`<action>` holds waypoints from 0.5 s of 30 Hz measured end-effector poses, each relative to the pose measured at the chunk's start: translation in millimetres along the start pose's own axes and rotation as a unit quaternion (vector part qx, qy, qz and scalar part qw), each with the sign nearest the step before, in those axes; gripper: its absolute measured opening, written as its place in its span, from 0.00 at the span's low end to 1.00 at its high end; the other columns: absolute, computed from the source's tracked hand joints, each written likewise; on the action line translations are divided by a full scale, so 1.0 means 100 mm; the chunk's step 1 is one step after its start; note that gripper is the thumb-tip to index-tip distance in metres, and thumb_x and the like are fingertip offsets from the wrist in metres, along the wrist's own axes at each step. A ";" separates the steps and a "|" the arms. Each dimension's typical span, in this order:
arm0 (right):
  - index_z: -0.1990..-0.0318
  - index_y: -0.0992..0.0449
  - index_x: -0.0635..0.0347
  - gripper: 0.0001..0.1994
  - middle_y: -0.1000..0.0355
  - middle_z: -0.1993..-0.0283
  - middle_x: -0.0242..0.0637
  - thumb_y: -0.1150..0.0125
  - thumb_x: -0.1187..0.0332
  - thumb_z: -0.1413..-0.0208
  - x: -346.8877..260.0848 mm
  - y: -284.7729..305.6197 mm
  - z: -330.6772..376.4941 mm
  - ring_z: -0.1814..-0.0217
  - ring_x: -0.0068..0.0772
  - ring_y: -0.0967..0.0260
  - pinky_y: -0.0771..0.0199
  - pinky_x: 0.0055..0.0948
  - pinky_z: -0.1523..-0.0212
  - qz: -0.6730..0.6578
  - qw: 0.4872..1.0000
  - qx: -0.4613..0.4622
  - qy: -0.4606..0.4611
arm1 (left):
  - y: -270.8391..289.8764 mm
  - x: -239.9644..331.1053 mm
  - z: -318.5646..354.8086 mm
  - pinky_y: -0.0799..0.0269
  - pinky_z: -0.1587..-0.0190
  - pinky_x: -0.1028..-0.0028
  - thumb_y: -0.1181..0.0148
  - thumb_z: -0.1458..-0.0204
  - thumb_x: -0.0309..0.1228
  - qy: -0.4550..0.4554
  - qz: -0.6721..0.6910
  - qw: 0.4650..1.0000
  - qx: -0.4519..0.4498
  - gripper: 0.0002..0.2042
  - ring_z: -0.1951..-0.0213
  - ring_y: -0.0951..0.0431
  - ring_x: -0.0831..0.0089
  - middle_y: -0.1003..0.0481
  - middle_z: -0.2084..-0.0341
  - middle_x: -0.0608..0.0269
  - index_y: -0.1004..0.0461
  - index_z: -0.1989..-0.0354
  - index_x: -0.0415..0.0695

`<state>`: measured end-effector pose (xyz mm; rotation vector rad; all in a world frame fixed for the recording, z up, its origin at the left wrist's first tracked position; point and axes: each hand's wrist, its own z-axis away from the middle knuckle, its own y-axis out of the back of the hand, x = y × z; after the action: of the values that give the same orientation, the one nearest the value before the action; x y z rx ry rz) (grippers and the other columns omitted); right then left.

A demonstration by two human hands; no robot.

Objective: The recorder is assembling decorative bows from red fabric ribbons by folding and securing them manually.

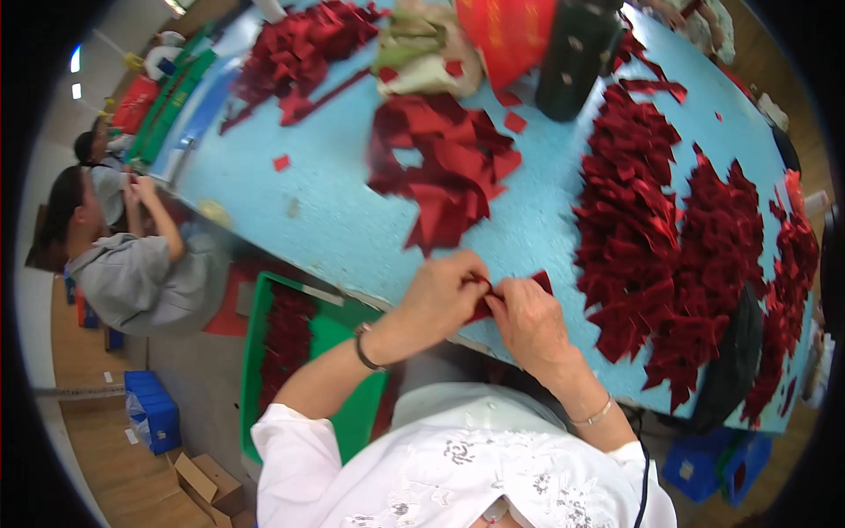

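Close to the front edge of the table, my left hand (440, 295) and my right hand (531, 327) meet, fingertips pinched together. Between them is a dark red ribbon (542, 282), one end of which sticks up past my right hand. Its middle is mostly hidden by my fingers, so I cannot tell whether it is knotted. Just beyond my left hand lies a loose heap of red ribbon strips (444, 158). To the right of my hands spreads a long pile of dark red ribbon bows (625, 220), with another pile of bows (717, 238) beside it.
On the light blue table (326, 211) stand a dark cylindrical container (576, 66) and a cloth bag (427, 53). More red ribbons (304, 44) lie at the far left. A green crate (330, 387) sits below the left edge. A person in grey (145, 273) works at left.
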<state>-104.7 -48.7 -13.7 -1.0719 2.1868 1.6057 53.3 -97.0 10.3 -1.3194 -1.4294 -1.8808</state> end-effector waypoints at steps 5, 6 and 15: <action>0.72 0.34 0.62 0.08 0.33 0.75 0.44 0.39 0.74 0.53 0.02 -0.03 0.13 0.70 0.46 0.33 0.32 0.40 0.71 0.022 1.000 0.000 -0.014 | -0.18 -0.18 0.09 0.33 0.72 0.68 0.50 0.51 0.22 -0.073 0.001 0.997 0.036 0.02 0.75 0.28 0.60 0.30 0.78 0.49 0.34 0.70 0.37; 0.72 0.34 0.61 0.08 0.33 0.75 0.44 0.39 0.73 0.53 0.01 -0.02 0.14 0.70 0.46 0.33 0.32 0.40 0.71 0.027 0.999 0.002 -0.018 | -0.18 -0.16 0.10 0.33 0.72 0.68 0.50 0.51 0.22 -0.085 -0.018 0.995 0.050 0.02 0.75 0.28 0.60 0.30 0.78 0.49 0.34 0.70 0.37; 0.70 0.33 0.64 0.06 0.32 0.74 0.46 0.41 0.74 0.50 -0.03 0.00 0.15 0.69 0.49 0.32 0.32 0.42 0.68 0.017 1.000 0.007 -0.022 | -0.18 -0.04 0.17 0.35 0.73 0.64 0.49 0.52 0.22 -0.061 -0.055 0.993 0.084 0.07 0.78 0.28 0.58 0.31 0.84 0.51 0.36 0.64 0.40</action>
<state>-106.3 -33.9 -17.8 -0.9899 2.1971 1.6095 48.3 -76.2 -1.6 -1.3172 -1.7151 -1.7281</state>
